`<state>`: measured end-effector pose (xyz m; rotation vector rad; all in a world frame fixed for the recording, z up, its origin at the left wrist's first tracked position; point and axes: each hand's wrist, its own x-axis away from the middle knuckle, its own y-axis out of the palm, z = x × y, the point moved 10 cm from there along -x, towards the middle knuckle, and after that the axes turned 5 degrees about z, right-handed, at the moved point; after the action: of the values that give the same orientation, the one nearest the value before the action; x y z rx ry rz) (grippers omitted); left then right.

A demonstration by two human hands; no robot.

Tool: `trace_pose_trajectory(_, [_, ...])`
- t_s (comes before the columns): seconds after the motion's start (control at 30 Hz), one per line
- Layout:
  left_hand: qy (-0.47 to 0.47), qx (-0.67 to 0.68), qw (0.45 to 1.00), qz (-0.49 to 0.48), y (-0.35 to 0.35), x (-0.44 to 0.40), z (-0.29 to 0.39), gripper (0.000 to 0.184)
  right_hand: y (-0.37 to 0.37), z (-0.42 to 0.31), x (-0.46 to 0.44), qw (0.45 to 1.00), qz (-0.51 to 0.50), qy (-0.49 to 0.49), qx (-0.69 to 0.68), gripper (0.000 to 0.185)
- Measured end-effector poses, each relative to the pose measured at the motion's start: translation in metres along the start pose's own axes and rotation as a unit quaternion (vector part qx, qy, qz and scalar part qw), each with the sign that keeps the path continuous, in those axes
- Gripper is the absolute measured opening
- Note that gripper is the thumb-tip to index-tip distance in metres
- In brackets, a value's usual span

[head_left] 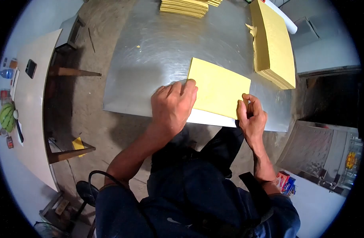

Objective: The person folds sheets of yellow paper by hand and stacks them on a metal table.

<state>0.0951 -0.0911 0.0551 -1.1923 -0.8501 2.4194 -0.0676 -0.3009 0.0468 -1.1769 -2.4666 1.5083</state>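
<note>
A flat yellow paper piece [218,88] lies near the front edge of the metal table [150,59]; whether it is one sheet or folded I cannot tell. My left hand [172,105] is closed at its left edge, fingers curled and the thumb side against the paper. At the lower right corner, my right hand [252,117] pinches the paper between thumb and fingers. To the right stands a thick stack of larger yellow paper [274,43], with a torn bit sticking out at its left side. Another pile of yellow paper pieces [184,8] sits at the far edge.
A pale side table [35,99] at the left bears a phone [31,68], green bananas [7,118] and small bottles. A yellow scrap [78,146] is on the floor. At the lower right are a metal-topped unit [308,148] and red and blue packets [285,183].
</note>
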Motion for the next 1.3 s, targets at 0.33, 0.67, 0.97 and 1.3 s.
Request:
trace_pose_trajectory(0.33, [0.071, -0.082, 0.994, 0.013, 0.008, 0.006, 0.008, 0.032, -0.004, -0.003, -0.003, 1.0, 0.001, 0.014, 0.008, 0.023])
trace_pose_trajectory(0.67, [-0.021, -0.169, 0.977, -0.129, 0.031, 0.008, -0.01, 0.034, -0.006, -0.099, 0.055, 0.968, -0.016, -0.247, -0.039, 0.057])
trace_pose_trajectory(0.97, [0.045, -0.079, 0.996, -0.023, 0.012, 0.003, 0.007, 0.034, 0.02, -0.051, 0.083, 0.969, -0.071, -0.225, 0.075, 0.073])
trace_pose_trajectory(1.3, [0.075, -0.104, 0.989, -0.07, 0.033, 0.0, 0.047, 0.052, -0.013, -0.036, 0.078, 0.974, 0.003, -0.221, 0.055, 0.049])
